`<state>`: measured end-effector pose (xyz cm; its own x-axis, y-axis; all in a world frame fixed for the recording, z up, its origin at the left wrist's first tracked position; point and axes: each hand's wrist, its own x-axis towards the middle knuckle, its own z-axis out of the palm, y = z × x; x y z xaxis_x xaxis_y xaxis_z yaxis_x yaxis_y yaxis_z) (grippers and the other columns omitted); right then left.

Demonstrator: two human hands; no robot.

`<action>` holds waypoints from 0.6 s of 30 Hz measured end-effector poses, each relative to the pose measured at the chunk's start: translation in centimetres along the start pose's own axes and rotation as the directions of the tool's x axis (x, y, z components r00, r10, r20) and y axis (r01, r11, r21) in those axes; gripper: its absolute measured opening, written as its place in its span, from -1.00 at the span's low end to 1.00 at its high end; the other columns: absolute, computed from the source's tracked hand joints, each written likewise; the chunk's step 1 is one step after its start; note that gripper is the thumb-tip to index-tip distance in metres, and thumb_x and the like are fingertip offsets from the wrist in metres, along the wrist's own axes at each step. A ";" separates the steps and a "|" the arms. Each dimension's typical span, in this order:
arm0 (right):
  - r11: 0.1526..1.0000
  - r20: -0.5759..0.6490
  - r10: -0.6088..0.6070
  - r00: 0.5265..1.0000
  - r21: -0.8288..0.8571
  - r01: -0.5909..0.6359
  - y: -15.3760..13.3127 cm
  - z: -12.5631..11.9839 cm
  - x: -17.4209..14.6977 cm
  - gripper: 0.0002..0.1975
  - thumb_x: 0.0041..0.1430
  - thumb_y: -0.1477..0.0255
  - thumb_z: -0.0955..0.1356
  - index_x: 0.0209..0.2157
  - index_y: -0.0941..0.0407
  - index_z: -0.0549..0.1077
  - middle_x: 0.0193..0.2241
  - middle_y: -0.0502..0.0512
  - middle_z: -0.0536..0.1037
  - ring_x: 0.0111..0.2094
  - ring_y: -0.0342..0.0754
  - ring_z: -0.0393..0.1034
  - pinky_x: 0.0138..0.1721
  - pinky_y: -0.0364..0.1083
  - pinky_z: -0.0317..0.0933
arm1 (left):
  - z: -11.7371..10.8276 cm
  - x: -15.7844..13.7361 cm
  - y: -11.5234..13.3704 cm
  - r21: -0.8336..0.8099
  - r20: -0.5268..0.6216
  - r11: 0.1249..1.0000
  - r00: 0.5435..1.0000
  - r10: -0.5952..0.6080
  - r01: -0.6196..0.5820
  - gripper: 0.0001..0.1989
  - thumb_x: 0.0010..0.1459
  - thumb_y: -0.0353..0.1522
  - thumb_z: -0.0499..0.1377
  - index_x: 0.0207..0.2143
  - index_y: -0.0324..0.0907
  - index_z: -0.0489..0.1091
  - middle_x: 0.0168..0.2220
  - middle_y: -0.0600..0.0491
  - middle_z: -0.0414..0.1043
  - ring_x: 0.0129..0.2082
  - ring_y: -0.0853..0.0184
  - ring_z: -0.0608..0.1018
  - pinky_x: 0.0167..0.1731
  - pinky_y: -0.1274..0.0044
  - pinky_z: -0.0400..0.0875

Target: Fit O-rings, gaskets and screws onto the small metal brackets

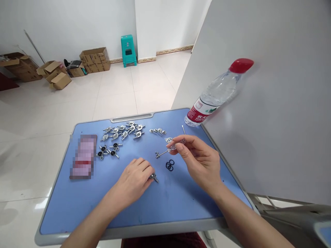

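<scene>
My right hand (199, 156) grips a small screwdriver (171, 148) by its clear handle. The shaft slants down to the left, its tip at a little cluster of screws (157, 155) on the blue table. Under the fingers of my left hand (137, 177) is a metal fitting (153, 176), partly hidden, with one stub sticking out to the right. Several black rubber rings (169, 165) lie between my hands. A flat metal plate (168, 140) shows just beyond the right fingertips, and a row of small round metal pieces (158, 131) lies farther back.
Several silver metal fittings (124, 131) lie at the back left, with several black-centred ones (108, 150) nearer. A blurred-out pinkish rectangular object (84, 156) is at the left. A water bottle (212, 100) stands by the right panel. Cardboard boxes (95, 60) and a teal stool (128, 50) stand beyond.
</scene>
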<state>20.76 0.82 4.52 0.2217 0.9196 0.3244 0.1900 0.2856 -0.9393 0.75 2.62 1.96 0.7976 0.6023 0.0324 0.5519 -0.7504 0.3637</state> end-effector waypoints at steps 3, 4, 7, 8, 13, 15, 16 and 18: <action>0.999 0.003 -0.029 1.000 -0.037 0.029 -0.2 -0.1 -0.1 -0.92 0.25 0.42 0.33 -0.23 0.07 0.46 -0.39 -0.01 0.58 -0.42 -0.14 0.50 -0.31 -0.11 0.46 | 0.1 0.0 0.1 0.046 0.007 0.998 0.999 0.034 -0.034 -0.93 0.22 -0.51 0.11 -0.33 -0.19 0.32 -0.33 0.05 0.40 -0.29 0.26 0.39 -0.34 0.43 0.31; 0.998 0.002 -0.038 0.999 -0.053 0.038 -0.2 -0.2 -0.1 -0.92 0.26 0.43 0.32 -0.23 0.07 0.46 -0.38 -0.01 0.58 -0.41 -0.13 0.50 -0.31 -0.09 0.46 | 0.1 0.1 0.1 0.064 0.007 0.997 0.999 0.048 -0.048 -0.90 0.22 -0.52 0.09 -0.34 -0.19 0.32 -0.34 0.05 0.40 -0.31 0.26 0.39 -0.36 0.44 0.31; 0.994 0.010 -0.052 0.999 -0.092 0.052 -0.2 -0.4 -0.1 -0.91 0.27 0.43 0.31 -0.21 0.06 0.45 -0.37 0.02 0.58 -0.39 -0.10 0.49 -0.31 -0.06 0.47 | 0.4 0.1 0.1 0.098 -0.004 0.992 0.997 0.076 -0.075 -0.84 0.21 -0.56 0.03 -0.37 -0.19 0.32 -0.37 0.05 0.39 -0.34 0.27 0.38 -0.38 0.44 0.31; 0.993 0.013 -0.056 0.998 -0.105 0.057 -0.2 -0.4 -0.1 -0.91 0.27 0.44 0.31 -0.20 0.05 0.45 -0.36 0.02 0.58 -0.38 -0.09 0.49 -0.31 -0.06 0.46 | 0.4 0.1 0.1 0.099 -0.009 0.992 0.997 0.081 -0.080 -0.83 0.21 -0.56 0.02 -0.38 -0.20 0.32 -0.38 0.05 0.39 -0.35 0.27 0.38 -0.38 0.44 0.31; 0.976 0.049 -0.084 0.995 -0.197 0.092 -0.3 -0.7 -0.1 -0.89 0.27 0.47 0.31 -0.19 0.02 0.44 -0.35 -0.01 0.58 -0.40 -0.11 0.48 -0.31 -0.09 0.41 | 0.5 0.0 0.2 0.086 -0.025 0.994 0.997 0.070 -0.068 -0.84 0.22 -0.57 0.02 -0.36 -0.21 0.32 -0.37 0.02 0.37 -0.35 0.27 0.38 -0.40 0.45 0.31; 0.968 0.062 -0.081 0.995 -0.235 0.094 -0.4 -0.8 -0.1 -0.89 0.27 0.46 0.31 -0.20 0.01 0.44 -0.37 -0.03 0.58 -0.41 -0.12 0.47 -0.33 -0.11 0.39 | 0.4 0.0 0.3 0.077 -0.028 0.995 0.998 0.060 -0.058 -0.84 0.23 -0.56 0.03 -0.37 -0.21 0.32 -0.37 0.03 0.37 -0.36 0.27 0.38 -0.41 0.45 0.30; 0.964 0.064 -0.077 0.995 -0.251 0.091 -0.5 -0.8 -0.1 -0.89 0.27 0.46 0.31 -0.19 0.01 0.43 -0.38 -0.03 0.57 -0.41 -0.12 0.47 -0.34 -0.12 0.37 | 0.3 0.0 0.3 0.073 -0.028 0.996 0.998 0.058 -0.056 -0.84 0.23 -0.56 0.03 -0.38 -0.20 0.31 -0.37 0.03 0.37 -0.37 0.27 0.38 -0.42 0.45 0.29; 0.955 0.071 -0.063 0.996 -0.285 0.081 -0.5 -0.9 0.1 -0.90 0.28 0.44 0.29 -0.19 0.01 0.42 -0.42 -0.04 0.55 -0.42 -0.12 0.45 -0.35 -0.13 0.33 | 0.3 0.0 0.4 0.070 -0.027 0.996 0.998 0.055 -0.053 -0.83 0.22 -0.57 0.03 -0.39 -0.20 0.31 -0.38 0.03 0.36 -0.37 0.27 0.37 -0.43 0.46 0.28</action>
<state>21.56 0.52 5.15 0.1410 0.9166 0.3741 0.4723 0.2698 -0.8391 1.05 2.29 1.79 0.8200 0.5672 0.0772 0.5244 -0.7984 0.2958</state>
